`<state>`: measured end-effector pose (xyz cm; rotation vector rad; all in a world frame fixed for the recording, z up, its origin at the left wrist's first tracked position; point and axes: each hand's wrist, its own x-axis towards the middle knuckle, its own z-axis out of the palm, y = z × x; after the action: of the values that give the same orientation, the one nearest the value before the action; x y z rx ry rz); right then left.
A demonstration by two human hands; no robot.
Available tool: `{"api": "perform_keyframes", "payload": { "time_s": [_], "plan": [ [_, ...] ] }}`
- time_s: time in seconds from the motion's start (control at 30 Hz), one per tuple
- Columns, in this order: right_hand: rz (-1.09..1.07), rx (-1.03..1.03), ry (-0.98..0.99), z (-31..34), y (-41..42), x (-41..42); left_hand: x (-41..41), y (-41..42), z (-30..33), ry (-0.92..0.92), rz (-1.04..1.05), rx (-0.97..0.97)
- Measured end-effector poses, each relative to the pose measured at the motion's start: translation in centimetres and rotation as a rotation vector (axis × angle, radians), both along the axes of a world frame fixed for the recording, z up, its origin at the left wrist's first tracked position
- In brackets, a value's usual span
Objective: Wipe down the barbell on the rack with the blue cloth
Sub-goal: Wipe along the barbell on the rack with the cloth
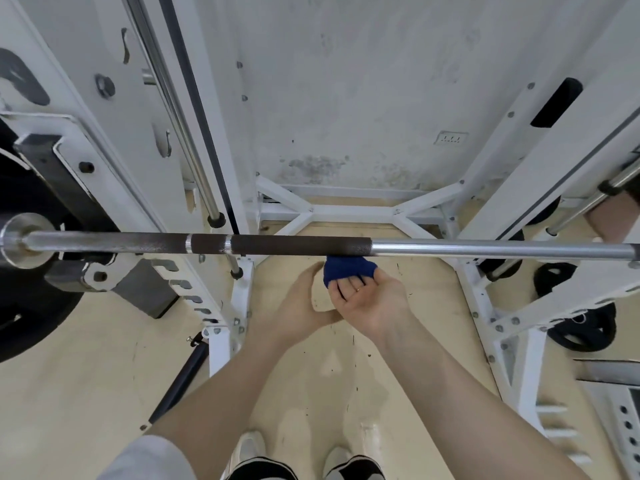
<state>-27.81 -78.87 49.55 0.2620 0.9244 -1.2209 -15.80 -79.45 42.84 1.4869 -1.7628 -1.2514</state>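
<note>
My right hand (367,296), palm up, has its grip bunched on the blue cloth (346,268) under the racked barbell (311,244), seemingly touching, while my left hand (298,306) lies loose beside it.

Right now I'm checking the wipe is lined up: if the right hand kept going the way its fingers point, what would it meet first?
The right hand, palm up with the blue cloth over its fingertips, points at the barbell. It would likely meet the dark knurled section first, near where the smooth chrome begins, though depth is unclear.
</note>
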Motion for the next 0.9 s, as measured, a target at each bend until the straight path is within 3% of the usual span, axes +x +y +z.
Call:
{"api": "perform_keyframes", "payload": {
  "time_s": [0.1, 0.27, 0.33, 0.4, 0.47, 0.53, 0.6, 0.67, 0.73, 0.8, 0.9],
  "plan": [
    [0.02, 0.024, 0.082, 0.1, 0.7, -0.8, -2.1, 1.1, -0.1, 0.13, -0.046, 0.242],
    [0.018, 0.058, 0.129, -0.1, 1.2, -3.4, -2.3, 1.9, -1.9, -0.219, -0.029, 0.188],
    [0.046, 0.05, 0.158, 0.0, 1.3, -3.9, -1.7, 1.4, -2.5, -0.233, -0.022, 0.269],
    [0.075, 0.015, 0.19, 0.0, 1.5, -3.8, -1.1, 0.6, -2.5, -0.085, 0.166, 0.324],
    [0.089, -0.011, 0.209, -0.2, 1.8, -3.1, -1.2, 0.1, -1.8, 0.292, 0.333, 0.488],
    [0.116, 0.012, 0.342, -1.1, 2.2, -2.4, -1.4, -0.3, -0.7, 0.685, 0.326, 0.568],
    [0.14, 0.021, 0.449, -2.5, 2.7, -1.4, -1.6, -0.2, 1.0, 0.889, 0.304, 0.527],
    [0.143, 0.006, 0.399, -3.9, 3.0, -0.2, -1.4, 0.0, 1.7, 1.063, 0.326, 0.516],
    [0.117, -0.061, 0.167, -3.9, 3.0, 0.8, -1.2, 0.4, 1.8, 0.99, 0.293, 0.519],
    [0.043, -0.109, -0.007, -3.9, 2.4, 1.7, -1.0, 0.4, 2.2, 0.607, 0.274, 0.47],
    [0.042, -0.016, 0.045, -5.7, 0.9, 3.1, -0.1, 0.3, 4.6, 0.111, 0.06, 0.267]
  ]
}}
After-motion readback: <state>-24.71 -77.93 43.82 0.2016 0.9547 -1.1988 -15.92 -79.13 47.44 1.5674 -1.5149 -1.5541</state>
